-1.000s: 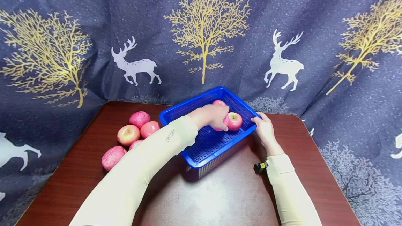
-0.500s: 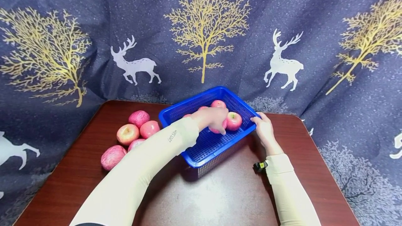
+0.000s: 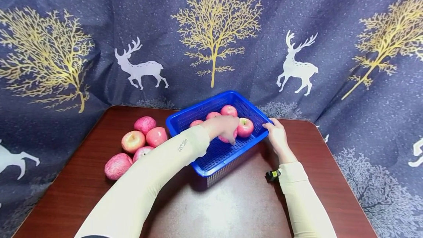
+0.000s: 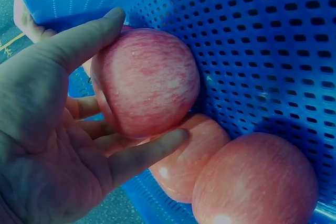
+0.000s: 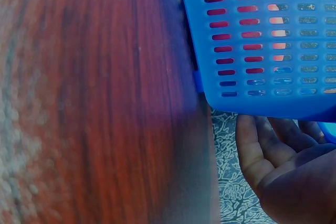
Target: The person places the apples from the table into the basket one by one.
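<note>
My left hand (image 3: 224, 125) reaches into a blue perforated plastic basket (image 3: 228, 159) and holds a red apple (image 4: 149, 80), thumb on one side and fingers on the other. The apple sits low by the basket's mesh floor. Right beside it is another apple (image 3: 245, 127) with its stem up, and several more lie along the back, partly behind the hand and sleeve. Two neighbouring apples (image 4: 257, 179) show close up in the left wrist view. My right hand (image 3: 278, 137) grips the basket's right corner, thumb over the rim and fingers (image 5: 251, 145) underneath it.
Several loose apples (image 3: 133, 141) cluster on the left of the brown wooden table (image 3: 82, 186), partly behind the left sleeve (image 3: 148, 179). A dark curtain (image 3: 185, 21) with deer and trees hangs right behind the table.
My left hand and its apple have shifted slightly toward the front left inside the basket, uncovering more of the apples behind. The right hand keeps its grip on the rim.
</note>
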